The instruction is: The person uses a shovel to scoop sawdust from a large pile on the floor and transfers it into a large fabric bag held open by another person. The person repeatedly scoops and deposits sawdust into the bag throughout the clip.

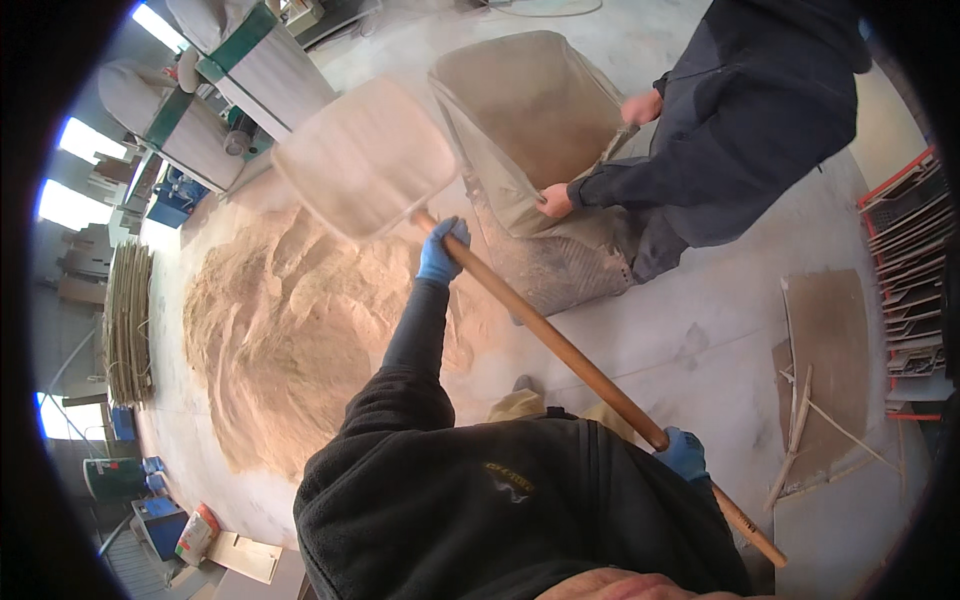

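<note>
A wide shovel with a long wooden handle (pixel 560 345) runs diagonally across my body. My left hand (pixel 442 250), in a blue glove, is closed round the handle just below the blade. Further down, my right hand (pixel 684 454), also blue-gloved, grips the same handle near its end. The pale shovel blade (pixel 365 158) is raised and slightly blurred, left of the mouth of a large grey-beige sack (pixel 535 95). A co-worker's two hands (pixel 556 201) hold the sack's rim wide. Beneath the blade spreads a big pile of sawdust (pixel 290 330).
A co-worker in dark clothes (pixel 740 130) bends over the sack at upper right. Dust-collector machines (pixel 200 110) stand at upper left. A brown board with thin wood strips (pixel 828 370) lies on the floor at right, near a red rack of panels (pixel 910 270).
</note>
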{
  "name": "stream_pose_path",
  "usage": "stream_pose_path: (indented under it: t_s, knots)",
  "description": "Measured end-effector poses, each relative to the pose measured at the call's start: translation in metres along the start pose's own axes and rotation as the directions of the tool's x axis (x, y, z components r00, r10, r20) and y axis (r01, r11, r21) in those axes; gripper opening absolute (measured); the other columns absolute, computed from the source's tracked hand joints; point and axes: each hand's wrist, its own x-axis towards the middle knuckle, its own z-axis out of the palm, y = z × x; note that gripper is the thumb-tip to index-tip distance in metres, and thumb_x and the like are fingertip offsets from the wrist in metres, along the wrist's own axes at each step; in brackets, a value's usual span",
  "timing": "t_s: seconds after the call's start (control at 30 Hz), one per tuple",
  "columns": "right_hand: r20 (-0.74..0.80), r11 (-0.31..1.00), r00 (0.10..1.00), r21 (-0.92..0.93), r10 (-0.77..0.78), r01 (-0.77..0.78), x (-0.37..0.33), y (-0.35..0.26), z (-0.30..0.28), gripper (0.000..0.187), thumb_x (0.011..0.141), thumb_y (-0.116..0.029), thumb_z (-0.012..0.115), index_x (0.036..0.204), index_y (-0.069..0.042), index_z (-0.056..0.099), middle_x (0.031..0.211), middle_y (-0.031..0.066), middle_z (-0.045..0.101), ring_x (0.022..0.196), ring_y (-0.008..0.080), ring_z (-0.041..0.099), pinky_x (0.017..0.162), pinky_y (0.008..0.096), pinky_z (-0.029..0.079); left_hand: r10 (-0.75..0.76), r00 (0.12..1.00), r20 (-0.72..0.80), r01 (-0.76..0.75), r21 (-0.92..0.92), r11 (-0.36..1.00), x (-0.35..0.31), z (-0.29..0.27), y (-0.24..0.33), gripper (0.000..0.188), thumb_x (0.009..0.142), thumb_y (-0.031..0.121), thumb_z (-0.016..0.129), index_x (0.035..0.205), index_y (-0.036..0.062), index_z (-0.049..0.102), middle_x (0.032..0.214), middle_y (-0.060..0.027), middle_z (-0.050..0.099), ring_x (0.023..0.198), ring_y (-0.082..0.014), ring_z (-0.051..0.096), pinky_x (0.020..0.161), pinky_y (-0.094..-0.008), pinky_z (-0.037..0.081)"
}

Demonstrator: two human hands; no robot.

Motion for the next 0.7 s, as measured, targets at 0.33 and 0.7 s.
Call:
stream_pose_path:
  t_s: [0.33, 0.7]
  knots:
    - [-0.001, 0.977, 0.992, -0.175, -0.124, 0.122, -0.04, 0.136, -0.003, 0.024, 0.071, -0.028, 0.065, 0.084, -0.008, 0.062, 0.081, 0.0151, 0.066, 0.077, 0.0363, 0.065, 0.069, 0.0479, 0.049, -0.097, 0.937, -0.335, 0.075, -0.078, 0.994, -0.184, -0.106, -0.317, 0.021, 0.089, 0.027, 0.06, 0.084, 0.0072, 0.062, 0.074, -0.0037, 0.063, 0.071, -0.0209, 0.059, 0.07, -0.033, 0.051]
    - [-0.245, 0.829, 0.96, -0.558, -0.132, -0.028, -0.135, 0.369, -0.173, 0.012, 0.061, -0.013, 0.07, 0.071, -0.01, 0.063, 0.072, 0.0114, 0.064, 0.069, 0.031, 0.064, 0.067, 0.0414, 0.048, -0.3, 0.65, -0.698, 0.29, -0.137, 0.947, -0.247, -0.106, -0.454, 0.022, 0.089, 0.026, 0.048, 0.078, 0.0133, 0.06, 0.07, -0.0024, 0.063, 0.07, -0.0193, 0.059, 0.073, -0.0359, 0.048]
